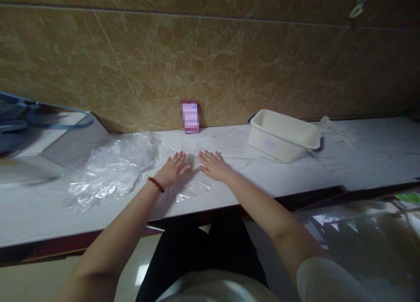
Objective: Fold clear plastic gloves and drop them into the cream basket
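Note:
Both hands rest palm down on a clear plastic bag (193, 187) spread over the white wood-grain counter (229, 197). My left hand (173, 170) has its fingers stretched out; a red bead bracelet (155, 184) circles that wrist. Across a small gap, my right hand (212, 165) lies flat with fingers spread. The bag is so transparent that its edges are hard to make out. To the left of my left hand is a crumpled heap of clear plastic bags (114, 166).
A cream plastic bin (275, 147) with dark handles stands at right, pale gloves (337, 129) beyond it. A phone-like object (190, 117), blurred out, leans on the brown marbled wall (213, 66). At far left is a white box (49, 140) with blue items.

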Tool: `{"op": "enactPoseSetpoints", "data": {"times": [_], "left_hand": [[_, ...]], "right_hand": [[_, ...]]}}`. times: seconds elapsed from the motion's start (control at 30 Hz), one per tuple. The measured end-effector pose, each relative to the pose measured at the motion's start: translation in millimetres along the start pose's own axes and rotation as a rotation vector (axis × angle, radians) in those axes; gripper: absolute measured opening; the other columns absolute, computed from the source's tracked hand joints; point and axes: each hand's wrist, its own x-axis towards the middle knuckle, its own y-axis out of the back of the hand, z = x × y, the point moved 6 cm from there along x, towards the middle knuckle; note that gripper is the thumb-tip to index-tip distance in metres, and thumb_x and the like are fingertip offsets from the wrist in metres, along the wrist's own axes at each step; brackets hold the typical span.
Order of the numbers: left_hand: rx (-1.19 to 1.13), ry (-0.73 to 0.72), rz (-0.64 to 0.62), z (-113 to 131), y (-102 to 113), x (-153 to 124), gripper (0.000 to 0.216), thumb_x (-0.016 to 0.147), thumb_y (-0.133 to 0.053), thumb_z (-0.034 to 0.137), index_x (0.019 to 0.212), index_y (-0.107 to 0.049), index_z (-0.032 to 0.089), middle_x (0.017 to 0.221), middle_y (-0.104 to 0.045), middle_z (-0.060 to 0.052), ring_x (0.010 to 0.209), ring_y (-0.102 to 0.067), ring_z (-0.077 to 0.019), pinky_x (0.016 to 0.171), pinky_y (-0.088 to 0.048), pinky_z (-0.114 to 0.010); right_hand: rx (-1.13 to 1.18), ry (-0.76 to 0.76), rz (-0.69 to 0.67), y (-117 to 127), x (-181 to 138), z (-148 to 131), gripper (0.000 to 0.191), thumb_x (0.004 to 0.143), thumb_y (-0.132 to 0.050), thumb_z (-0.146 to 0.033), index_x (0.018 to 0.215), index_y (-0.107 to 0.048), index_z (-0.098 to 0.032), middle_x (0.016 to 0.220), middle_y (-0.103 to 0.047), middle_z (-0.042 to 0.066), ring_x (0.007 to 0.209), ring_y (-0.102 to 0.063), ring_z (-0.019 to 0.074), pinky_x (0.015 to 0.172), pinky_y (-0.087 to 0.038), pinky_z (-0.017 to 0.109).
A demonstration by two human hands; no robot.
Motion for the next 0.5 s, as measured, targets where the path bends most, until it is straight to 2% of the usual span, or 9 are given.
{"op": "enactPoseSetpoints", "data": {"times": [0.1, 0.17, 0.27, 0.37, 0.5], "left_hand": [[0.041, 0.119, 0.005, -11, 3, -23, 0.063, 0.082, -0.034, 0.042, 0.133, -0.026, 0.006, 0.138, -0.025, -0.02, 0.128, -0.019, -0.0314, 0.099, -0.022, -0.051], [0.033, 0.053, -0.004, -3, 1, -45, 0.065, 0.08, -0.04, 0.042, 0.133, -0.027, 0.007, 0.137, -0.027, -0.019, 0.128, -0.02, -0.0303, 0.1, -0.021, -0.049], [-0.057, -0.087, -0.004, 18, -3, -82, 0.061, 0.079, -0.042, 0.043, 0.133, -0.028, 0.018, 0.138, -0.028, -0.012, 0.128, -0.023, -0.025, 0.102, -0.022, -0.045], [-0.136, -0.089, 0.068, 24, -1, -109, 0.053, 0.08, -0.041, 0.041, 0.13, -0.034, 0.023, 0.136, -0.034, -0.008, 0.125, -0.03, -0.0216, 0.102, -0.027, -0.04], [-0.183, -0.059, 0.188, 15, 6, -121, 0.037, 0.08, -0.043, 0.037, 0.114, -0.052, 0.023, 0.125, -0.048, -0.008, 0.114, -0.045, -0.0199, 0.096, -0.039, -0.034]], "right_hand": [[-0.009, 0.004, -0.038, -7, -1, 0, 0.056, 0.088, -0.021, -0.046, 0.135, -0.022, -0.017, 0.141, -0.022, 0.007, 0.13, -0.014, 0.0213, 0.102, -0.006, 0.053], [-0.013, 0.001, -0.069, -11, -1, 1, 0.056, 0.087, -0.021, -0.047, 0.135, -0.025, -0.018, 0.141, -0.023, 0.007, 0.13, -0.015, 0.0215, 0.102, -0.004, 0.054], [-0.003, -0.004, -0.074, -11, -2, 1, 0.055, 0.087, -0.024, -0.048, 0.134, -0.026, -0.02, 0.141, -0.023, 0.006, 0.131, -0.014, 0.0212, 0.103, -0.004, 0.053], [0.048, -0.032, -0.035, 0, -5, 4, 0.052, 0.087, -0.026, -0.045, 0.134, -0.027, -0.022, 0.141, -0.023, 0.006, 0.131, -0.013, 0.0213, 0.103, -0.009, 0.051], [0.118, 0.002, 0.007, 19, -23, 6, 0.042, 0.085, -0.038, -0.039, 0.122, -0.046, -0.022, 0.136, -0.035, 0.007, 0.127, -0.024, 0.0223, 0.102, -0.019, 0.046]]}}
